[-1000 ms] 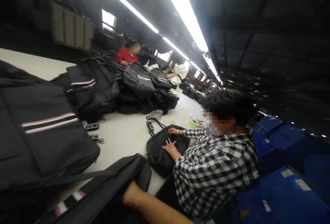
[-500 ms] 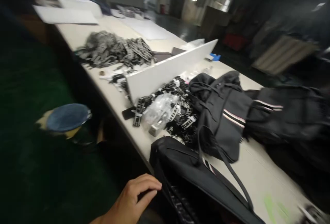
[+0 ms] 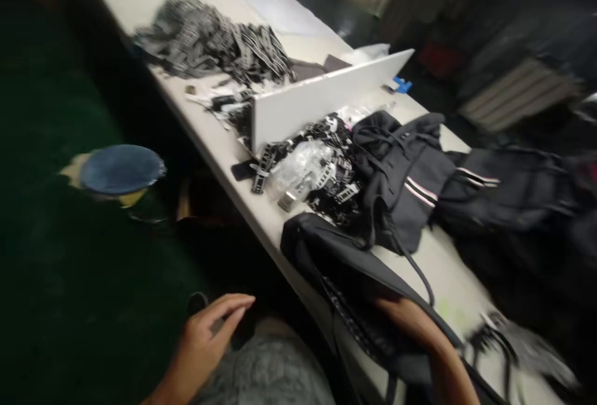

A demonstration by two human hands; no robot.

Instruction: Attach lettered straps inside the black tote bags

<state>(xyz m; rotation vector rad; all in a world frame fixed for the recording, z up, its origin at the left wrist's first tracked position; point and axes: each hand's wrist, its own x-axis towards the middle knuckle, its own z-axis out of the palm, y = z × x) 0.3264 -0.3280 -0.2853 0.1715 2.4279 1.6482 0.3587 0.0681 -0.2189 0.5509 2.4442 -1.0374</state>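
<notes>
A black bag (image 3: 340, 252) with an opened zip lies at the near edge of the table. My right hand (image 3: 396, 311) reaches into its opening, and its fingers are hidden inside. To the left of the bag, off the table edge, my left hand (image 3: 205, 330) hovers above my lap. Its fingers are stretched out, the thumb close to them, and no object shows between them. Behind the bag lie a heap of black buckles and strap parts (image 3: 338, 190) and a clear plastic bag (image 3: 298, 172). Another black bag with a striped band (image 3: 420, 190) rests beside the heap.
A white board (image 3: 326, 97) stands on edge across the table (image 3: 209, 156). Beyond it lies a pile of grey straps (image 3: 200, 38). More black bags (image 3: 508, 193) crowd the right. A round blue-topped stool (image 3: 122, 168) stands on the green floor at left.
My right hand has come into view, inside the black bag. The left hand has moved left, away from the bag. The view has tilted further down.
</notes>
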